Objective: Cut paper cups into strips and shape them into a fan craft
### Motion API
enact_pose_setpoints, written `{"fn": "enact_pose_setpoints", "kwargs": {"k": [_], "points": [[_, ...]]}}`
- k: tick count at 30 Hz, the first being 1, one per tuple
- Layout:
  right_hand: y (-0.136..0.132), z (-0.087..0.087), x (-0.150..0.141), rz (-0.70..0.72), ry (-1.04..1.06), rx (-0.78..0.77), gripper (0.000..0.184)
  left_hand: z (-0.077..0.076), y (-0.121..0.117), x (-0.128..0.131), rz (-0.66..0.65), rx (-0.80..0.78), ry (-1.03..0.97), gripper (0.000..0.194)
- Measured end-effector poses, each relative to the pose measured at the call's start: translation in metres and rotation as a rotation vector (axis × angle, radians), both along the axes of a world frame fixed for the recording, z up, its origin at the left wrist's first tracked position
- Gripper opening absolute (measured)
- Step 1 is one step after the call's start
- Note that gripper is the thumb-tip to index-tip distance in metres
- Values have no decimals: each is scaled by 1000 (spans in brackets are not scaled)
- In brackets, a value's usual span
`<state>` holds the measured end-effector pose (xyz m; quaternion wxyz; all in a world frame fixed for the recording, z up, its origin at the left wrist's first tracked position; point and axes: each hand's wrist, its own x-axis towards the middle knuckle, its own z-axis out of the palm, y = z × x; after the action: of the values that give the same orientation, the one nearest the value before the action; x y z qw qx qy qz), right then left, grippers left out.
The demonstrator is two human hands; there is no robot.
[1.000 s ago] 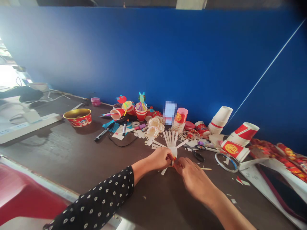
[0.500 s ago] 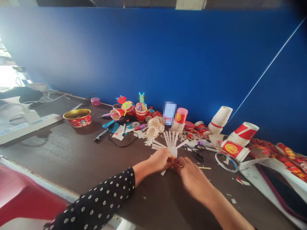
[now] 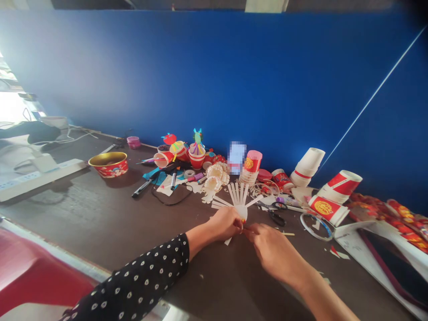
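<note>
A paper cup (image 3: 240, 211), its wall cut into white strips that fan outward, lies in front of me on the dark table. My left hand (image 3: 226, 223) is closed on the cup's near left side, covering some of its strips. Right beside it, the fingers of my right hand (image 3: 267, 243) are pinched together by the cup's near edge. What sits between those fingertips is too small to make out. One loose-looking white strip end (image 3: 228, 241) shows beneath the left hand.
Black scissors (image 3: 277, 216) and a tape ring (image 3: 316, 226) lie to the right, before stacked paper cups (image 3: 307, 166). Behind are crimped paper pieces (image 3: 216, 177) and a pixelated phone-like screen (image 3: 236, 158). A red bowl (image 3: 109, 169) and markers (image 3: 142, 187) are left; a tablet-like device (image 3: 393, 263) lies right.
My right hand has shifted slightly to the right and down, its fingers a bit straighter. The left hand stays on the cup, which has hardly moved.
</note>
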<state>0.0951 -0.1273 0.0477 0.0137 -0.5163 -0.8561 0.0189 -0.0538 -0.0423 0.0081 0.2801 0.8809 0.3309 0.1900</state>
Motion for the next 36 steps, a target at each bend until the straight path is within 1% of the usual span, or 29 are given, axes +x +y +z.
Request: {"fn": "enact_pose_setpoints", "kwargs": {"k": [4,6,10,15,21,26,28,32,36], "points": [[0,1,-6,-20,-53,30,33,3,-2,-2,-7,31,24,13],[0,0,-7,-23,-68,38,34,3,-2,-3,28,23,13,10],[1,-3,-7,-20,-95,53,35,3,-3,-6,146,-39,-52,24],[1,-4,-7,-27,-119,69,35,8,-5,-5,188,-59,-33,25],[4,-9,-6,-41,-112,81,32,10,-6,-5,146,-94,-25,20],[4,-13,-4,-58,-61,84,33,10,-3,-5,89,-3,-25,13],[4,-14,-4,-61,-47,94,33,8,-2,-5,65,8,-27,9],[2,-13,-5,-63,-44,107,33,4,-2,-4,85,4,-47,10],[2,-13,-6,-73,-69,76,32,4,-5,-2,100,19,-17,12]]}}
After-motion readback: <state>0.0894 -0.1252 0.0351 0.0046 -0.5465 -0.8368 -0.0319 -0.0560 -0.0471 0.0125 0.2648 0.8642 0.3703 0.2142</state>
